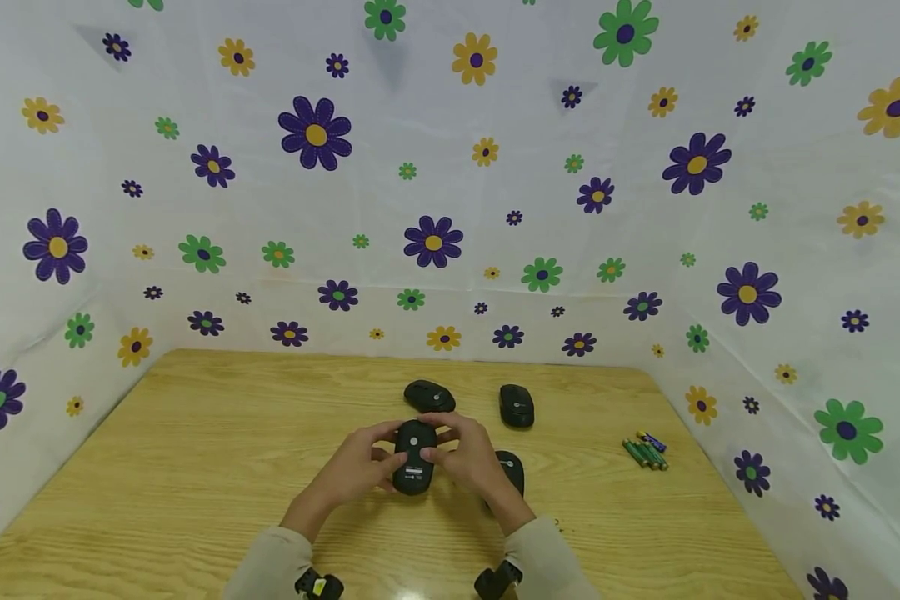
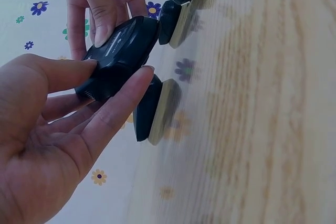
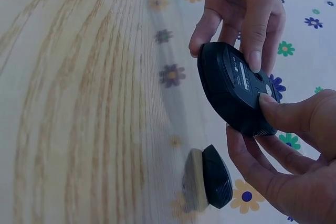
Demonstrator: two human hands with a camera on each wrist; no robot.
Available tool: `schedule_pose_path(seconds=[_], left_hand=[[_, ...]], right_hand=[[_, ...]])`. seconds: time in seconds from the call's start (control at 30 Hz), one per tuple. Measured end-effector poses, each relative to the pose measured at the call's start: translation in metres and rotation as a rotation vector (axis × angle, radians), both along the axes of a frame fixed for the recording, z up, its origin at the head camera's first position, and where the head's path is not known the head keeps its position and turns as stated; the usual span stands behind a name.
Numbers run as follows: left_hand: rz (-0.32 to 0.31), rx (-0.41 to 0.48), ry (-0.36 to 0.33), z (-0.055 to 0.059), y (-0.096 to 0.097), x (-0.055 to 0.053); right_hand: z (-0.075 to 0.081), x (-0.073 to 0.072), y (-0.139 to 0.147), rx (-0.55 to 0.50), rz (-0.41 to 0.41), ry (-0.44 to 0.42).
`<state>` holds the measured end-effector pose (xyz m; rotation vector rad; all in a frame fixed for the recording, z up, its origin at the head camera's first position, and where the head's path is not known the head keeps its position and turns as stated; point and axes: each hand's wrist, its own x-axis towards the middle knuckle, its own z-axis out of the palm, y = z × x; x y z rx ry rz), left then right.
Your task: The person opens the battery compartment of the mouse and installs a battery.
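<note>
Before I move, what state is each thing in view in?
Held mouse: underside up, raised, gripped by both hands
Left hand: gripping the mouse
Right hand: gripping the mouse
Two farther mice: top up on the table
Nearer mouse: on the table, partly hidden
Batteries: lying loose, grouped

The left hand, lower left, and right hand, upper left, grip a black computer mouse left of centre; another mouse rests near centre on the wood-grained tabletop filling the right.
</note>
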<state>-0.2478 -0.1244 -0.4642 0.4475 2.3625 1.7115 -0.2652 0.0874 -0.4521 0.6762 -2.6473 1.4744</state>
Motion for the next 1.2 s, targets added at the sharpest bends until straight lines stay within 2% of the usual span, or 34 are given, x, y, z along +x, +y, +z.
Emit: schedule_pose_path(seconds=[0.4,0.77,1.2], left_hand=[[0.01,-0.036,-0.005,0.0031,0.0008,-0.002],[-0.005,-0.006,-0.011,0.0033,0.0007,0.0012],[-0.031,0.013,-0.009,0.003,0.0007,0.0013]], right_hand=[[0.0011,-0.0027,-0.0007,-0.011,0.008,0.007],[0.0003,0.0004,0.0,-0.011,0.015,0.032],[0.0,0.0002,0.0008,0.013,-0.013,0.008]])
